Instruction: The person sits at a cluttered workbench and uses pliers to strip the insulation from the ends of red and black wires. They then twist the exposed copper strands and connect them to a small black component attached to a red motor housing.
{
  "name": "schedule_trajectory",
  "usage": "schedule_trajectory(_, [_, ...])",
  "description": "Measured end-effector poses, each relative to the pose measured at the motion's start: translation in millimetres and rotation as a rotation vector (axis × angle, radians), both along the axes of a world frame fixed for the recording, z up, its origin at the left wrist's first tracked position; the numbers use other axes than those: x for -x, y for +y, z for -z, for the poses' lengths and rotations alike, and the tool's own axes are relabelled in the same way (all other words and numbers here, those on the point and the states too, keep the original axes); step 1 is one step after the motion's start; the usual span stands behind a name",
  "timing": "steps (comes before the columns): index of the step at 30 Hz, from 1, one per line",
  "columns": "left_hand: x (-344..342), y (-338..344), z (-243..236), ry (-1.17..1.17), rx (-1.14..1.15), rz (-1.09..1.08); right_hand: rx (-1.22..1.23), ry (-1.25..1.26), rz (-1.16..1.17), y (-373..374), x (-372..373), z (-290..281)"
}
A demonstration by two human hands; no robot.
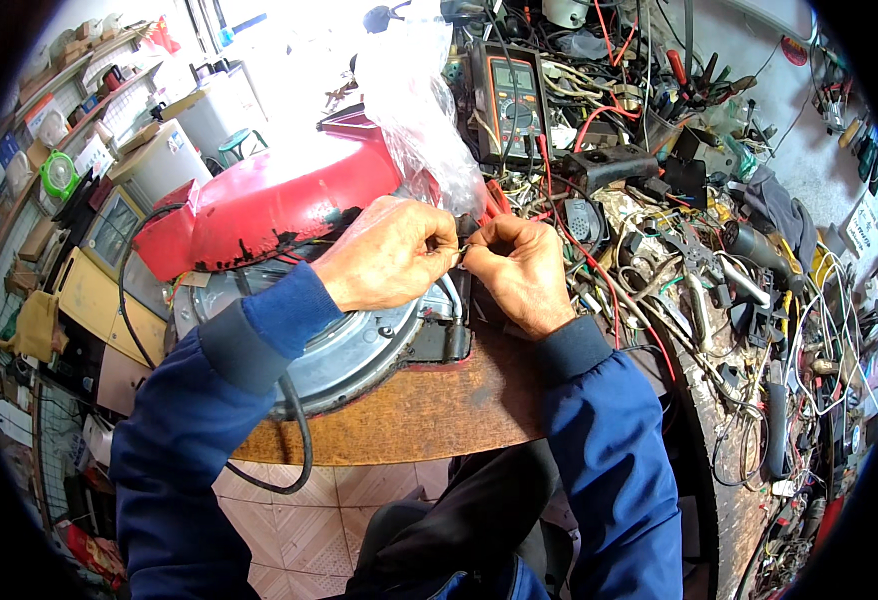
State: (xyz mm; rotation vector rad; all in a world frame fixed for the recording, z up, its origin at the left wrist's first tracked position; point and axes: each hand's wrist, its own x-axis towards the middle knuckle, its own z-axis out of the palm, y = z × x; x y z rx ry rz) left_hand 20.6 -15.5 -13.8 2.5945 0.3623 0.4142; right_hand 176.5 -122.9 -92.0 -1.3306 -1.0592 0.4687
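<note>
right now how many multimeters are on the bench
1: a multimeter with an orange rim lies at the back of the bench, beyond both hands. Clutter may hide others.

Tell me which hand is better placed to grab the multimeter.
Right, probably. The right hand sits on the side nearer the multimeter, which lies up the bench from it. The left hand is farther off, over the red appliance. Both pinch a small wire.
</note>
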Motion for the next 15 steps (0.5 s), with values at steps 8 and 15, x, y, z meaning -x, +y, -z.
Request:
schedule_trajectory(8, [5, 8, 3, 0.024, 0.261, 0.055, -0.024, 0.524, -0.166, -5, -24, -5])
schedule_trajectory(15, [4, 9, -1, 0.082, 0.346, 0.039, -0.094, 0.290, -0.242, -13, -21, -5])
